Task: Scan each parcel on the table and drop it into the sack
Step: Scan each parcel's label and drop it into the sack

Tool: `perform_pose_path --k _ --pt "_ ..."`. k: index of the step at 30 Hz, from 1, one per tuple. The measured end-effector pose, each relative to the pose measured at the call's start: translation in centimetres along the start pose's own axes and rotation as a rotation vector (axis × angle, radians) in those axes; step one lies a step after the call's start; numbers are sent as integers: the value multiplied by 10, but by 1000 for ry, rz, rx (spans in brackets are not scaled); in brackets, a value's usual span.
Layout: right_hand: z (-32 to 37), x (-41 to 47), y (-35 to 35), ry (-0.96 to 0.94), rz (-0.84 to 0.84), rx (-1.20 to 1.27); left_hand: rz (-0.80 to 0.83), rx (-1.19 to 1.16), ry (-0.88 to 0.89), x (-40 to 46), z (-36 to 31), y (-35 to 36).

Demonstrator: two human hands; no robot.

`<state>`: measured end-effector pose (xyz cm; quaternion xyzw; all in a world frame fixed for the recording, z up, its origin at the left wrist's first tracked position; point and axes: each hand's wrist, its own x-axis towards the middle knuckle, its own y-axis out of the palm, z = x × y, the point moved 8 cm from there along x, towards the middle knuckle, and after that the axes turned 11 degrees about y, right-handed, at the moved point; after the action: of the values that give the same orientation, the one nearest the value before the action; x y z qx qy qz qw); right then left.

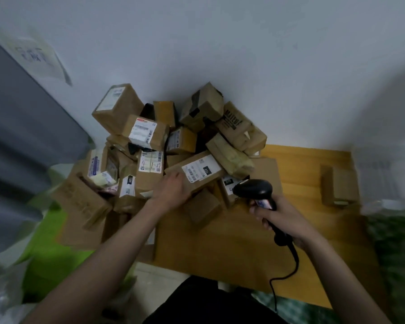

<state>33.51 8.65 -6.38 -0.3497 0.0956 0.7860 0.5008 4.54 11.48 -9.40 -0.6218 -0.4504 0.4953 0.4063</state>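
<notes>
A heap of brown cardboard parcels (150, 136) with white labels lies on the wooden table (302, 174) against the wall. My left hand (172, 189) rests on the near end of a long parcel (197, 174) whose white label faces up; its fingers lie over the box's edge. My right hand (281, 218) grips the handle of a black barcode scanner (255, 191). The scanner's head points left toward that parcel, a short way from its label. Its cable hangs down toward my lap. A green and white sack (47, 244) lies at the lower left.
A single small box (339, 185) stands apart at the table's right. A large flat cardboard sheet (220, 242) covers the table's near part. A grey panel (21, 136) fills the left side. Green patterned fabric (397, 253) shows at the far right.
</notes>
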Motion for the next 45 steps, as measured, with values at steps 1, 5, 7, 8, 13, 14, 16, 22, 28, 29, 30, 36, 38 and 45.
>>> perform_pose_path --k 1,5,7,8,13,14,16,22,28,29,30,36,38,45 --pt "3 4 2 4 -15 10 31 -5 9 12 7 0" --pt "10 17 11 32 -68 53 135 8 35 50 30 3" --pt "11 21 15 50 -76 72 172 -23 18 61 37 11" --pt "12 23 17 59 -82 77 187 -40 12 65 38 16" --pt "6 27 19 110 -134 79 220 -51 17 79 42 38" --pt "4 27 18 121 -141 85 225 -50 23 81 42 40" --pt "0 26 18 134 -152 105 226 -49 26 82 41 42" --pt "5 28 19 114 -137 67 219 -172 -44 61 34 36" --pt "20 34 32 61 -64 39 331 -358 -156 10 26 39" --pt "21 34 35 54 -45 52 349 -400 -190 0 23 40" --pt "23 34 38 42 -29 68 358 -481 -224 -10 19 42" --pt "23 28 43 -57 -91 154 141 -989 -322 -58 -30 48" --pt "26 21 41 -117 -127 146 31 -1060 -319 -67 -54 41" --pt "27 -4 15 -210 -190 194 -190 -1175 -343 -89 -91 23"
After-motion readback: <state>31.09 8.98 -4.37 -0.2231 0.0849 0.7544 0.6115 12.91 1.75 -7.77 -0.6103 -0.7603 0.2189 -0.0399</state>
